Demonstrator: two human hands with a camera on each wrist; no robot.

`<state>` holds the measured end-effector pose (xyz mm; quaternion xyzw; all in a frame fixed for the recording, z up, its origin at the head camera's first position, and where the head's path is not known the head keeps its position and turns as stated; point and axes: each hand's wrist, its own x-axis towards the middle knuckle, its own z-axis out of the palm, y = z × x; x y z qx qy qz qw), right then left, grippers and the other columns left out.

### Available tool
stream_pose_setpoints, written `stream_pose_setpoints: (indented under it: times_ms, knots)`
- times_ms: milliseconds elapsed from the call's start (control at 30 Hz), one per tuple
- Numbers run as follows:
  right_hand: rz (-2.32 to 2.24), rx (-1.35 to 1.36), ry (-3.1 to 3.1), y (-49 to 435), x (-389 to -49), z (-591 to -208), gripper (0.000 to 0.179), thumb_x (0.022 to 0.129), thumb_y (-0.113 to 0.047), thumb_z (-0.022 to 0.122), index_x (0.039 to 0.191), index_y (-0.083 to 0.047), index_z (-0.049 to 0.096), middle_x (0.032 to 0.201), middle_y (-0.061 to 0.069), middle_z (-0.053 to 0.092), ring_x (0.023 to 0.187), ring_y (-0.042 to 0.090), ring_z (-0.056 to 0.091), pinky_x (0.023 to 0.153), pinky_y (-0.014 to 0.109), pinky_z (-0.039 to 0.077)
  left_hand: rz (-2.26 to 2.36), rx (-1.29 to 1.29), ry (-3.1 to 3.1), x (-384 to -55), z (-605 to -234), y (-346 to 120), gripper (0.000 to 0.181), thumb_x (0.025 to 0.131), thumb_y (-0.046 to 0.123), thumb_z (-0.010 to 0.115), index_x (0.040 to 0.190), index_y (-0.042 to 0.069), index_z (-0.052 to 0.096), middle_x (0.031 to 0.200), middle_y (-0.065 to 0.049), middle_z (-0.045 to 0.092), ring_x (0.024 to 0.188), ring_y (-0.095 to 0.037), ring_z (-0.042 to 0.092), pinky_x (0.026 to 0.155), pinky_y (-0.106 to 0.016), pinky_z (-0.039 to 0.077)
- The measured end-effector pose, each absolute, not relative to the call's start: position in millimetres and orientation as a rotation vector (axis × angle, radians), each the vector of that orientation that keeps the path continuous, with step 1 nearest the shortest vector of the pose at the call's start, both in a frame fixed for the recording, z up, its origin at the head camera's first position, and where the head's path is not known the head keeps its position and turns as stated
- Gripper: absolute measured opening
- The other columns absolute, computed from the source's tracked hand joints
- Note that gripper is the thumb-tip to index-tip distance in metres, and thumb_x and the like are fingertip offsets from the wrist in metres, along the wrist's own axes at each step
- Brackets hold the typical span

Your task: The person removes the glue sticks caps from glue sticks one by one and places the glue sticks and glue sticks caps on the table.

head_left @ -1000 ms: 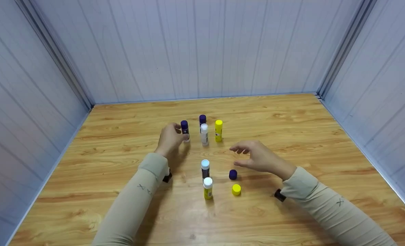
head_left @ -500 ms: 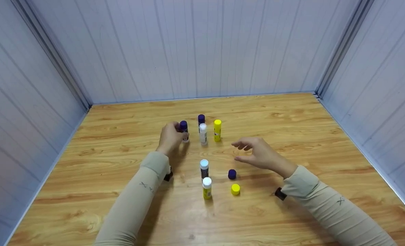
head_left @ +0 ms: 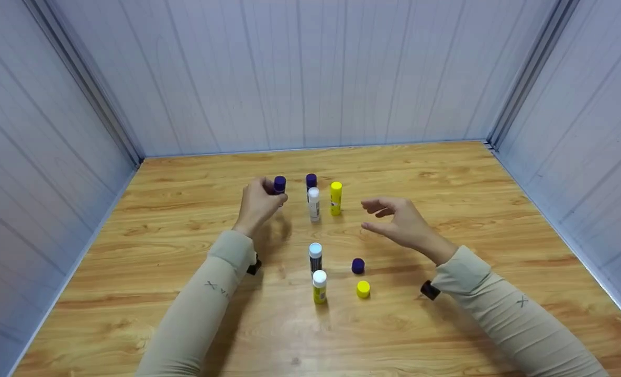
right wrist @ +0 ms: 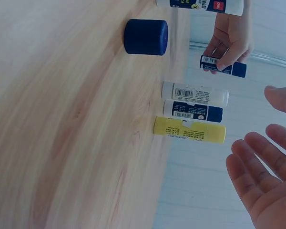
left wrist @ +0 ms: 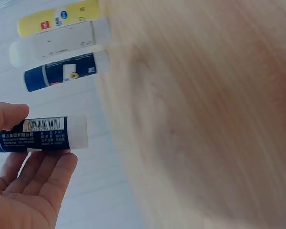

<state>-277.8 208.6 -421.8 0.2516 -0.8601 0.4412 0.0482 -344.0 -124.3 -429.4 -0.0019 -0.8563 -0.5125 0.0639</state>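
Note:
My left hand (head_left: 258,205) grips a dark blue glue stick (left wrist: 43,131) between thumb and fingers, held upright just off the table. To its right stand a second dark blue glue stick (head_left: 311,180), a white one (head_left: 314,204) in front of it and a yellow one (head_left: 336,199). My right hand (head_left: 402,225) hovers right of them, fingers apart from the thumb, holding nothing. Nearer me are a dark glue stick with a white top (head_left: 315,256) and a yellow one with a white top (head_left: 319,288). Beside these lie a blue cap (head_left: 358,266) and a yellow cap (head_left: 363,289).
The wood-grain table (head_left: 148,293) is bounded by a pale panelled wall (head_left: 321,78) at the back and by similar walls at left and right.
My left hand has lifted the dark blue glue stick off the table and shifted slightly back. The right hand has risen a little away from the caps.

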Motion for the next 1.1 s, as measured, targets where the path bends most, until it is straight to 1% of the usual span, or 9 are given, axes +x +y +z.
stream_pose_setpoints:
  times_ms: [133,267,367,500,600,733,800,933,1100]
  knots:
    - [1.422,0.71,-2.551,208,-281,-420,0.043,0.096,-0.008,0.083,0.137,0.001,0.071,0.13,0.02,0.075,0.119,0.04,0.071,0.103,0.054,0.06,-1.546,-0.047,-2.562,-338,-420,-122,0.024,0.093,0.006,0.076,0.113,-0.001,0.066,0.107,-0.016,0.072,0.094,-0.025,0.07,0.08,-0.031,0.063]
    - [1.513,0.665,-2.491,209,-283,-417,0.047,0.097,-0.009,0.082,0.141,0.001,0.068,0.131,0.02,0.073,0.122,0.039,0.07,0.104,0.051,0.06,-1.571,-0.098,-2.537,-332,-412,-117,0.028,0.095,0.006,0.076,0.12,-0.003,0.067,0.111,-0.018,0.073,0.096,-0.026,0.071,0.081,-0.031,0.064]
    - [1.557,0.638,-2.468,208,-285,-415,0.051,0.096,-0.009,0.083,0.144,0.001,0.066,0.134,0.02,0.072,0.124,0.037,0.069,0.105,0.048,0.06,-1.558,-0.155,-2.513,-326,-407,-113,0.028,0.095,0.007,0.078,0.12,-0.004,0.069,0.109,-0.018,0.074,0.096,-0.027,0.071,0.081,-0.033,0.064]
    - [1.598,0.607,-2.455,206,-287,-412,0.053,0.097,-0.008,0.083,0.145,0.001,0.064,0.134,0.02,0.071,0.122,0.035,0.069,0.102,0.033,0.059,-1.503,-0.241,-2.503,-318,-401,-107,0.027,0.095,0.008,0.08,0.118,-0.003,0.073,0.107,-0.017,0.076,0.096,-0.026,0.071,0.083,-0.036,0.063]
    - [1.637,0.583,-2.438,204,-288,-410,0.052,0.098,-0.009,0.082,0.145,0.001,0.064,0.133,0.02,0.071,0.12,0.034,0.069,0.098,0.022,0.057,-1.458,-0.315,-2.505,-313,-397,-101,0.026,0.096,0.009,0.081,0.118,-0.003,0.075,0.105,-0.017,0.078,0.094,-0.026,0.072,0.084,-0.037,0.063]
    - [1.694,0.577,-2.401,200,-289,-409,0.051,0.097,-0.006,0.082,0.144,0.001,0.065,0.131,0.02,0.072,0.119,0.036,0.07,0.096,0.021,0.058,-1.423,-0.424,-2.505,-305,-392,-93,0.026,0.095,0.008,0.083,0.118,-0.003,0.077,0.104,-0.016,0.08,0.092,-0.024,0.074,0.084,-0.036,0.065]
    - [1.718,0.582,-2.388,198,-289,-409,0.051,0.096,-0.006,0.083,0.143,0.001,0.066,0.13,0.02,0.072,0.117,0.033,0.071,0.095,0.021,0.059,-1.408,-0.474,-2.51,-300,-391,-88,0.025,0.096,0.008,0.083,0.117,-0.003,0.077,0.104,-0.015,0.08,0.091,-0.024,0.075,0.083,-0.036,0.066]
    - [1.773,0.594,-2.365,192,-288,-408,0.05,0.096,-0.005,0.083,0.142,0.001,0.066,0.128,0.019,0.073,0.113,0.025,0.072,0.093,0.023,0.061,-1.333,-0.573,-2.534,-291,-388,-79,0.026,0.097,0.008,0.083,0.12,-0.002,0.078,0.109,-0.017,0.082,0.095,-0.024,0.079,0.084,-0.036,0.068]
    - [1.821,0.621,-2.342,186,-287,-406,0.048,0.096,-0.004,0.083,0.141,0.001,0.067,0.126,0.016,0.074,0.116,0.034,0.072,0.094,0.024,0.062,-1.211,-0.683,-2.575,-283,-383,-69,0.029,0.098,0.011,0.083,0.125,0.001,0.079,0.115,-0.017,0.082,0.098,-0.025,0.08,0.085,-0.037,0.068]
